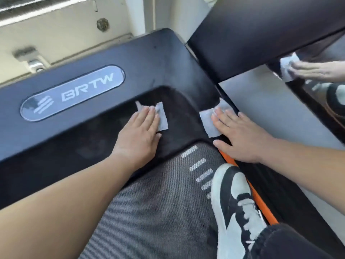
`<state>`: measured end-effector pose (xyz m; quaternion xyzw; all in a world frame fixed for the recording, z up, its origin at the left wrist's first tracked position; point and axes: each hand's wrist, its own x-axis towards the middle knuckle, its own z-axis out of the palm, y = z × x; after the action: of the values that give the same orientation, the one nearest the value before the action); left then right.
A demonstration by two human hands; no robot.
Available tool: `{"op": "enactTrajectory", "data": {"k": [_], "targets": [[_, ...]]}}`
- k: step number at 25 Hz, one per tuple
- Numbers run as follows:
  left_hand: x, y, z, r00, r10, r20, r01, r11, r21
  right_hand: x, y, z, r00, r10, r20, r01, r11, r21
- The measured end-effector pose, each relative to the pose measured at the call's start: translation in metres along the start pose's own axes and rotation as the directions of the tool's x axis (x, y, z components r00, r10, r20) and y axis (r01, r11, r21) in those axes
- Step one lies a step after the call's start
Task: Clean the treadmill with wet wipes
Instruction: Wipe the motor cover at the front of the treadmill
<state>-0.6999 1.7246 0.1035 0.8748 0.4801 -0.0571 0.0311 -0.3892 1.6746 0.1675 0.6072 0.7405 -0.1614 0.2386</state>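
The black treadmill fills the view, its motor cover bearing a grey BRTW badge. My left hand lies flat with straight fingers on a white wet wipe, pressing it onto the sloped inner face of the cover. My right hand also lies flat, its fingers pressing a second white wipe at the cover's right corner, beside the orange side stripe. The grey running belt lies below both hands.
My black-and-white shoe stands on the belt's right edge. A black upright post rises at the top right. A glossy panel at the right reflects a hand holding a wipe. Grey floor lies right of the treadmill; a cream wall stands behind.
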Motion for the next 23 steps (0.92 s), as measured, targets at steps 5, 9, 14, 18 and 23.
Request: {"op": "enactTrajectory", "data": {"k": [5,9,14,18,23], "targets": [[-0.003,0.024,-0.009,0.995,-0.006,0.095,-0.009,0.988,0.157,-0.032,0.001,-0.001,0.911,0.187,0.368,-0.269,0.945,0.185],[-0.003,0.015,-0.002,0.998,-0.002,0.065,-0.009,0.986,0.169,-0.012,-0.027,0.024,0.950,0.306,0.057,-0.303,0.871,0.387],[0.005,0.052,0.012,0.995,-0.046,0.083,0.035,0.990,0.135,-0.008,-0.042,0.062,0.913,0.333,-0.237,-0.238,0.904,0.354],[0.008,0.104,0.017,0.991,0.038,0.125,-0.054,0.991,0.123,-0.017,-0.045,0.072,0.923,0.158,-0.352,-0.063,0.962,0.266],[0.022,0.158,-0.008,0.994,-0.087,0.067,0.091,0.994,-0.060,-0.035,-0.033,0.058,0.941,0.185,-0.284,-0.100,0.953,0.287]]}}
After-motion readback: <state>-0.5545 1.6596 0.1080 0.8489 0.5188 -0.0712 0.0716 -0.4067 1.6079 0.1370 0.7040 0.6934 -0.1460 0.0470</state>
